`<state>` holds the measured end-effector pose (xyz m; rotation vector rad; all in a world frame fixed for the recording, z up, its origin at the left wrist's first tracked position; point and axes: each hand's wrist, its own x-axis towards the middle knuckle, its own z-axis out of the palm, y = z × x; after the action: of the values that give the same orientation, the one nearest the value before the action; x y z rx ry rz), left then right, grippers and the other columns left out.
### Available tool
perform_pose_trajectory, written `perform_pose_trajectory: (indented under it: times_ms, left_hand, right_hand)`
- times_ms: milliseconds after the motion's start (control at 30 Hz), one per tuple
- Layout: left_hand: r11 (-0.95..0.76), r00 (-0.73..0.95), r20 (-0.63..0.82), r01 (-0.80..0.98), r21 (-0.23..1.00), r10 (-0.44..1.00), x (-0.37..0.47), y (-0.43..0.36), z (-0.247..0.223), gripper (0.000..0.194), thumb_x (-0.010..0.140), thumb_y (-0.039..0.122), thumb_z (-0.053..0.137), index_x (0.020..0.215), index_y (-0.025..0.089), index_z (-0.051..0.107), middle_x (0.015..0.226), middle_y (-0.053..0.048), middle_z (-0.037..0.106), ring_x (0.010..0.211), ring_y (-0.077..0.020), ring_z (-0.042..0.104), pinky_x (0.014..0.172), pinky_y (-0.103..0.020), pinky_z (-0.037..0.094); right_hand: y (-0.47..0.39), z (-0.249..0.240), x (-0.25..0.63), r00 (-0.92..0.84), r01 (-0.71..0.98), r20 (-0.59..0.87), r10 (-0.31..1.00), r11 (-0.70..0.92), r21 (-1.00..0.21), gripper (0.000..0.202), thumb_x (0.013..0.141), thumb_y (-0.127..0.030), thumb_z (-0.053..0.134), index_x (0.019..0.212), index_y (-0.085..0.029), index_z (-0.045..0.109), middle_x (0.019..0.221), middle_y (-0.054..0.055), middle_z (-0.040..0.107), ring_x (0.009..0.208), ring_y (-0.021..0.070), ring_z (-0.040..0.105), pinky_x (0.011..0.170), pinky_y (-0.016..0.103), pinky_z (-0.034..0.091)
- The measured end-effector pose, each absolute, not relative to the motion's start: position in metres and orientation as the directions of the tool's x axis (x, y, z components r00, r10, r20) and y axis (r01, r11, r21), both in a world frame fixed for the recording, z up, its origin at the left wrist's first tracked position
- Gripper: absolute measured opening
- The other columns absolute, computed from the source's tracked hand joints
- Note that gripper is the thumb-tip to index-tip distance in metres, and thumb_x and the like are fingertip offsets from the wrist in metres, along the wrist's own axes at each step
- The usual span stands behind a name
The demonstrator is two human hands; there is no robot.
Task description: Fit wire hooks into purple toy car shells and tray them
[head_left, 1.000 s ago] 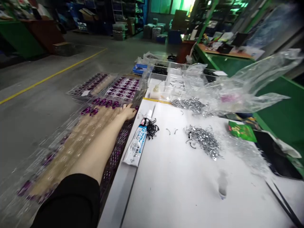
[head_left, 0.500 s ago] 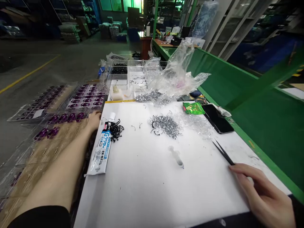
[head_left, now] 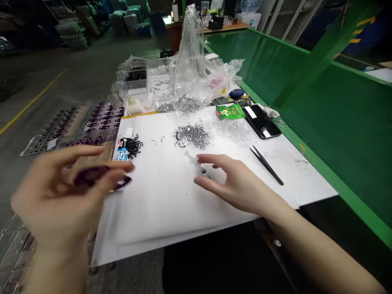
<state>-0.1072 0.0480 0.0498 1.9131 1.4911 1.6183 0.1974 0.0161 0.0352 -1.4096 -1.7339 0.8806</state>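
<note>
My left hand (head_left: 58, 192), blurred by motion, has its fingers closed around a dark purple oval piece (head_left: 88, 176) above the table's left edge. My right hand (head_left: 235, 181) reaches over the white work surface (head_left: 153, 204), thumb and forefinger apart. Between and just beyond those fingertips lies a small clear syringe (head_left: 191, 157); whether they touch it I cannot tell. Black tweezers (head_left: 267, 165) lie to the right of that hand. Farther back are a heap of silvery, thread-like bits (head_left: 194, 135) and a bundle of short black strands (head_left: 133, 145) beside a glue tube (head_left: 122, 153).
Clear trays of purple pieces (head_left: 104, 116) stand at the left. A phone (head_left: 261, 121) and a green packet (head_left: 230, 111) lie at the back right. Behind them are crumpled plastic bags (head_left: 192, 61) and a compartment box (head_left: 137, 86). A green partition (head_left: 306, 102) borders the right side.
My left hand has come back from the trays with a purple piece in it. My right hand has let go of the tweezers and moved left to the syringe. The view has shifted.
</note>
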Motion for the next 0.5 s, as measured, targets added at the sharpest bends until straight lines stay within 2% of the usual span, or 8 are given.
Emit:
perform_pose_trajectory:
  times_ms: [67,100,167,233,300,400,433,500]
  left_hand:
    - [-0.495,0.019,0.552,0.469,0.731,0.834,-0.064,0.007,0.042,0.031,0.086,0.033,0.093,0.111,0.050,0.087,0.092,0.010,0.088,0.072,-0.0256,0.085,0.063,-0.045,0.075]
    - [-0.511,0.151,0.498,0.430,0.745,0.854,-0.044,-0.005,0.036,0.032,0.090,0.029,0.091,0.114,0.050,0.086,0.098,0.010,0.089,0.075,-0.0237,0.085,0.064,-0.042,0.075]
    - [-0.599,0.318,0.516,0.282,0.749,0.795,-0.012,-0.016,0.018,0.041,0.093,0.019,0.089,0.124,0.045,0.085,0.104,0.007,0.090,0.079,-0.0210,0.086,0.071,-0.036,0.076]
    - [-0.629,0.391,0.528,0.197,0.752,0.754,0.009,-0.014,0.001,0.042,0.093,0.013,0.089,0.126,0.039,0.085,0.109,0.003,0.090,0.086,-0.0216,0.087,0.081,-0.035,0.075]
    - [-0.603,0.379,0.508,0.194,0.774,0.774,0.019,-0.008,-0.011,0.035,0.094,0.013,0.088,0.122,0.034,0.086,0.109,0.001,0.090,0.088,-0.0224,0.087,0.083,-0.036,0.074]
    - [-0.544,0.341,0.461,0.209,0.812,0.819,0.023,-0.005,-0.016,0.025,0.094,0.016,0.088,0.115,0.030,0.088,0.108,0.000,0.090,0.086,-0.0215,0.086,0.082,-0.033,0.073]
    - [-0.529,0.341,0.445,0.211,0.822,0.828,0.022,-0.006,-0.016,0.023,0.095,0.015,0.087,0.113,0.030,0.089,0.108,0.001,0.090,0.086,-0.0212,0.086,0.082,-0.032,0.073]
    - [-0.508,0.355,0.419,0.212,0.835,0.836,0.022,-0.010,-0.012,0.021,0.095,0.011,0.085,0.107,0.028,0.089,0.109,0.001,0.090,0.089,-0.0210,0.086,0.086,-0.031,0.071]
  right_hand:
    - [0.028,0.029,0.187,-0.162,0.441,0.122,0.979,0.182,-0.879,0.022,0.094,-0.030,0.080,0.114,-0.022,0.081,0.118,0.009,0.084,0.108,0.0313,0.079,0.101,0.050,0.062]
    - [0.031,0.028,0.185,-0.160,0.423,0.137,0.977,0.194,-0.885,0.016,0.096,-0.030,0.077,0.110,-0.023,0.080,0.113,0.008,0.085,0.105,0.0290,0.080,0.099,0.047,0.063]
    - [0.032,0.028,0.187,-0.098,0.346,0.200,0.975,0.222,-0.912,0.016,0.101,-0.035,0.069,0.112,-0.025,0.074,0.116,0.007,0.082,0.106,0.0256,0.079,0.098,0.042,0.063]
    - [0.026,0.034,0.193,0.035,0.171,0.263,0.964,0.253,-0.952,0.019,0.104,-0.038,0.059,0.119,-0.028,0.065,0.124,0.008,0.077,0.109,0.0242,0.076,0.100,0.041,0.063]
    - [0.016,0.041,0.200,0.131,-0.060,0.223,0.966,0.233,-0.971,0.019,0.105,-0.035,0.048,0.119,-0.031,0.059,0.121,0.008,0.071,0.105,0.0240,0.072,0.101,0.043,0.062]
    - [0.002,0.047,0.205,0.063,-0.339,0.119,0.991,0.134,-0.931,0.027,0.107,-0.050,0.038,0.097,-0.032,0.057,0.092,0.006,0.058,0.078,0.0255,0.057,0.078,0.043,0.061]
    - [-0.001,0.046,0.204,0.011,-0.433,0.130,0.991,0.122,-0.893,0.039,0.107,-0.059,0.037,0.086,-0.031,0.054,0.080,0.004,0.051,0.069,0.0249,0.048,0.067,0.041,0.057]
    - [-0.004,0.042,0.200,-0.100,-0.626,0.210,0.972,0.103,-0.773,0.062,0.109,-0.072,0.035,0.067,-0.027,0.035,0.063,0.000,0.030,0.055,0.0210,0.030,0.051,0.036,0.041]
